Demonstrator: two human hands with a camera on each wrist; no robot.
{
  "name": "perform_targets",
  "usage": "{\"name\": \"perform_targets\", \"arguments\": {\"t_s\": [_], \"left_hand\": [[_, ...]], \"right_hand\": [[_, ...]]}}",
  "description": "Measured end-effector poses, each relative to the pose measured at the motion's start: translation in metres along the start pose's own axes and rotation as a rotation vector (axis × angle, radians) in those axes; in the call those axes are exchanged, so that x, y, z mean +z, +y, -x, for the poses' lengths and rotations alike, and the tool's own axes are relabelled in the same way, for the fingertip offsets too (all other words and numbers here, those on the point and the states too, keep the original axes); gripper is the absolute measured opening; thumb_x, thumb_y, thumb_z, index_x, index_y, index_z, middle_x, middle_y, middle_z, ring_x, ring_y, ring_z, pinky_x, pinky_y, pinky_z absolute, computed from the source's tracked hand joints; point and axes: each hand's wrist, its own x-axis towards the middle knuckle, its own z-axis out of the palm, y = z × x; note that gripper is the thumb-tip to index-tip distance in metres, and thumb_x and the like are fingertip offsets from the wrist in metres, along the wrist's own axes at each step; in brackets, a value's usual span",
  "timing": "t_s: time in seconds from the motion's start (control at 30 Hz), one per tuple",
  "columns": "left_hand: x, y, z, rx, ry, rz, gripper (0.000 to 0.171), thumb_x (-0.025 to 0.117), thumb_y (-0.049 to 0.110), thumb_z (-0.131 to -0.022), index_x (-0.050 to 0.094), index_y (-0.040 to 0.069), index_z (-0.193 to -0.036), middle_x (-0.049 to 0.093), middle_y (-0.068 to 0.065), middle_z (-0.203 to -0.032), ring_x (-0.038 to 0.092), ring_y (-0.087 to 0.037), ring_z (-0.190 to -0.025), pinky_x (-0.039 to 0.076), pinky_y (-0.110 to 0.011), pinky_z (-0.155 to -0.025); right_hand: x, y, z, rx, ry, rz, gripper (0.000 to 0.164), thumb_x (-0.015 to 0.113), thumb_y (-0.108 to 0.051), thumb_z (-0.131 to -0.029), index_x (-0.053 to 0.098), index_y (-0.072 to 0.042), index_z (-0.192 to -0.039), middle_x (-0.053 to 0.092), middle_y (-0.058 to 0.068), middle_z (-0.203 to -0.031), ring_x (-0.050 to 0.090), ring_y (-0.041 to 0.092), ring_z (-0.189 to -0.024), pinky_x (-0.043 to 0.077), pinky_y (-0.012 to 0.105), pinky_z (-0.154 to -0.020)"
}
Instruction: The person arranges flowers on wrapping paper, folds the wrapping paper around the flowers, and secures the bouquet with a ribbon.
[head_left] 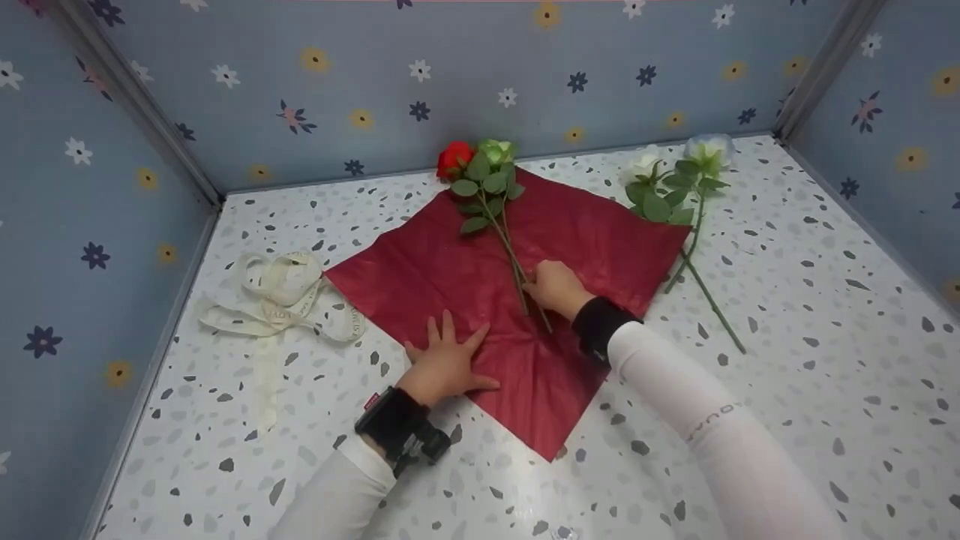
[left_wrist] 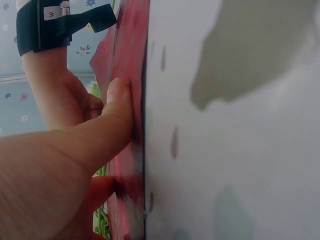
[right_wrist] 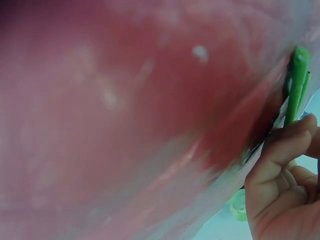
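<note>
A dark red sheet of wrapping paper (head_left: 592, 217) lies spread on the speckled table, one corner pointing toward me. On it rest a red rose (head_left: 454, 159) and a green rose (head_left: 496, 152), their heads reaching past the far edge. With curled fingers my right hand (head_left: 556, 287) pinches the rose stems (head_left: 504, 238) near their lower ends. The right wrist view shows the green stem ends (right_wrist: 298, 75) beside that hand's fingertips. My left hand (head_left: 444, 369) presses the paper's near left edge, its fingers spread. In the left wrist view, the left thumb (left_wrist: 119, 107) lies on the paper.
To the left lies a loosely looped cream ribbon (head_left: 281, 315) with printed lettering. At the right, a white rose (head_left: 643, 166) and a pale blue-white rose (head_left: 709, 154) lie with crossed stems. Flower-patterned panels (head_left: 465, 82) enclose the table's back and sides.
</note>
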Motion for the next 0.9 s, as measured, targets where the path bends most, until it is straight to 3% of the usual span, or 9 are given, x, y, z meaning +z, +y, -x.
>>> {"name": "perform_targets", "arguments": {"t_s": [0.3,0.47,0.53,0.73,0.9], "left_hand": [[-0.001,0.0,0.001,-0.006,-0.008,0.008,0.092,0.069,0.059,-0.075,0.024,0.031,-0.15,0.005,-0.028,-0.153,0.002,-0.05,-0.139,0.014,-0.077,-0.095],[0.0,0.0,0.001,-0.006,-0.004,0.005,0.092,0.069,0.059,-0.075,0.024,0.031,-0.15,0.005,-0.028,-0.153,0.002,-0.049,-0.139,0.014,-0.076,-0.095],[0.001,0.0,0.001,-0.005,-0.005,0.002,0.092,0.069,0.06,-0.075,0.025,0.031,-0.15,0.005,-0.028,-0.153,0.002,-0.049,-0.139,0.014,-0.076,-0.095],[0.001,0.0,0.002,-0.005,-0.013,-0.004,0.092,0.068,0.06,-0.075,0.024,0.031,-0.151,0.006,-0.028,-0.153,0.002,-0.049,-0.139,0.014,-0.077,-0.095],[0.0,0.0,0.001,-0.004,-0.016,0.007,0.092,0.069,0.058,-0.076,0.024,0.031,-0.151,0.004,-0.028,-0.153,0.001,-0.049,-0.139,0.014,-0.077,-0.095]], "right_hand": [[0.001,0.0,0.002,0.016,-0.015,0.021,0.036,0.06,-0.018,-0.094,0.048,-0.01,-0.06,0.043,-0.002,-0.053,0.044,0.013,-0.051,0.038,0.025,-0.052],[0.0,0.002,0.003,0.026,-0.019,0.019,0.026,0.057,-0.023,-0.095,0.065,-0.004,-0.079,0.052,-0.001,-0.059,0.05,0.014,-0.054,0.04,0.025,-0.054],[-0.001,0.004,0.003,0.021,-0.015,0.009,0.027,0.056,-0.025,-0.095,0.065,-0.004,-0.081,0.051,-0.002,-0.058,0.049,0.013,-0.053,0.039,0.025,-0.053],[-0.009,0.01,0.004,0.035,0.004,-0.043,0.03,0.054,-0.027,-0.095,0.054,-0.01,-0.07,0.047,-0.002,-0.054,0.047,0.01,-0.049,0.037,0.025,-0.051],[-0.026,0.011,0.002,0.054,0.044,-0.03,0.026,0.056,-0.025,-0.093,0.063,-0.002,-0.083,0.053,0.003,-0.062,0.05,0.016,-0.058,0.04,0.029,-0.058]]}}
